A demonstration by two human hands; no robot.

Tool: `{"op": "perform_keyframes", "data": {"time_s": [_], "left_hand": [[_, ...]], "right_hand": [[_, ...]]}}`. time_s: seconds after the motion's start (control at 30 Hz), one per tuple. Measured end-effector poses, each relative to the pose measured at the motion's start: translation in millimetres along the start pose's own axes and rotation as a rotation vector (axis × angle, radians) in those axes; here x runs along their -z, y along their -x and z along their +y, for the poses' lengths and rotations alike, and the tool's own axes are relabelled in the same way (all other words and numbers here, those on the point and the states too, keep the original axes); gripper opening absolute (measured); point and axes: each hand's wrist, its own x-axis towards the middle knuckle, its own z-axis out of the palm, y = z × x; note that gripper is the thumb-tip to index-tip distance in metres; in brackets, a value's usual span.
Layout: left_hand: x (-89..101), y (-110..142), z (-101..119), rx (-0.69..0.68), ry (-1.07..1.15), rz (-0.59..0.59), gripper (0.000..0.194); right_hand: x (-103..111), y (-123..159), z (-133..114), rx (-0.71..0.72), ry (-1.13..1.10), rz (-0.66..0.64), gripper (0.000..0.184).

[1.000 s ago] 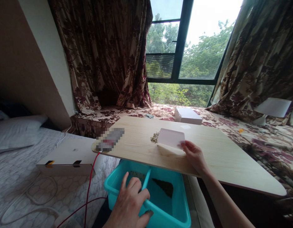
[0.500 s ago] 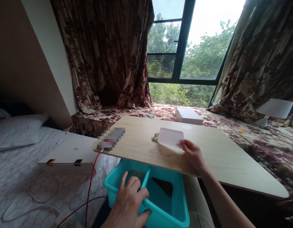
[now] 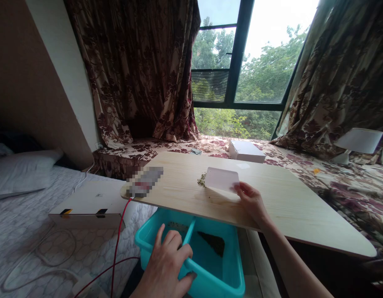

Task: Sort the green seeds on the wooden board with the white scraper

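My right hand pinches the near right corner of a white card standing tilted on the light wooden table. A small pile of greenish-brown grains lies against the card's left edge. My left hand grips the front rim of a teal plastic bin under the table's near edge. The bin has a divider and dark grains lie in its compartments.
A blurred grey object with a red cable lies at the table's left end. A white flat box rests on the bed. Another white box sits on the window seat, a lamp at right.
The card and my right hand have slid slightly left toward the grain pile. My left hand and the bin shifted a little left and down.
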Motion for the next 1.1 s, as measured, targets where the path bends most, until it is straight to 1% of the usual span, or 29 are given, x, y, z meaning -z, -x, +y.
{"op": "perform_keyframes", "data": {"time_s": [0.2,0.4,0.6,0.73,0.87,0.93,1.0,1.1], "left_hand": [[-0.5,0.1,-1.9,0.017,-0.005,-0.009,0.018],[1.8,1.1,-4.2,0.031,0.02,0.03,0.021],[8.1,2.1,-9.4,0.089,0.03,0.06,0.018],[12.3,2.8,-15.2,0.135,0.037,0.054,0.014],[11.5,2.5,-19.2,0.137,0.035,0.05,0.013],[10.1,2.4,-20.2,0.134,0.036,0.053,0.012],[9.4,2.5,-20.8,0.132,0.034,0.056,0.012],[10.3,2.4,-21.7,0.131,0.033,0.06,0.011]], "right_hand": [[1.8,2.9,-2.1,0.024,0.011,-0.021,0.027],[4.2,4.7,-1.1,0.023,0.025,0.03,0.026],[3.9,6.1,-8.4,0.011,0.039,0.028,0.025],[9.3,13.9,-14.1,0.002,0.053,0.033,0.023],[19.9,28.9,-15.3,-0.017,0.053,0.068,0.024],[24.0,36.2,-16.0,-0.03,0.04,0.055,0.025],[25.5,41.0,-17.8,-0.044,0.008,0.013,0.026],[21.9,41.3,-22.1,-0.069,-0.037,-0.01,0.027]]}}
